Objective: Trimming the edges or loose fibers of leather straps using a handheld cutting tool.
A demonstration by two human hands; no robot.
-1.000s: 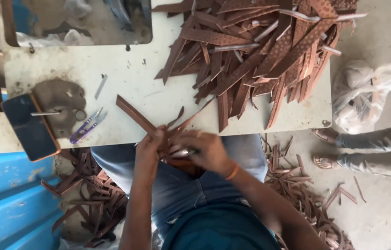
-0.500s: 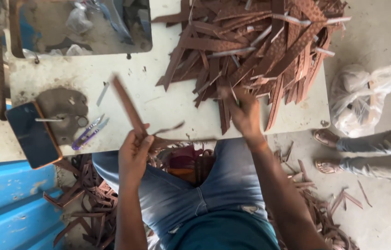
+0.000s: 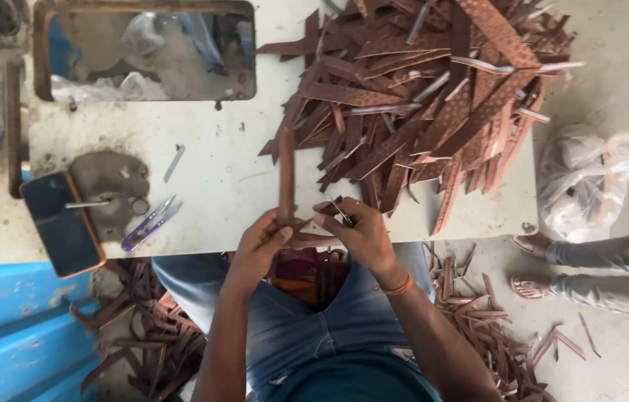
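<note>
The left hand (image 3: 255,249) gripped a long brown strip (image 3: 286,175) at its lower end, fingers pinched shut on it, so that it stood up over the near edge of the pale work table (image 3: 217,179). The right hand (image 3: 359,231) met it just beside the strip's base, fingers curled around a small metal snipping tool (image 3: 342,214) whose tip pointed at the strip.

Judging by how things lay, much was left: a big heap of brown strips (image 3: 418,104) covered the far right part of the table, untouched. Some work looked done, since a small bundle of pieces (image 3: 314,272) sat in the lap below the table's near edge, and offcuts (image 3: 147,342) littered the floor to the left under the table and to the right as well (image 3: 493,320).

On the table's left end lay a dark phone (image 3: 61,223) in a brown case and purple-handled snips (image 3: 149,223). Off the table's right edge a crumpled clear plastic bag (image 3: 597,179) sat on the floor, with no label to be made out. Another person's sandalled feet (image 3: 534,264) rested just below that bag.
</note>
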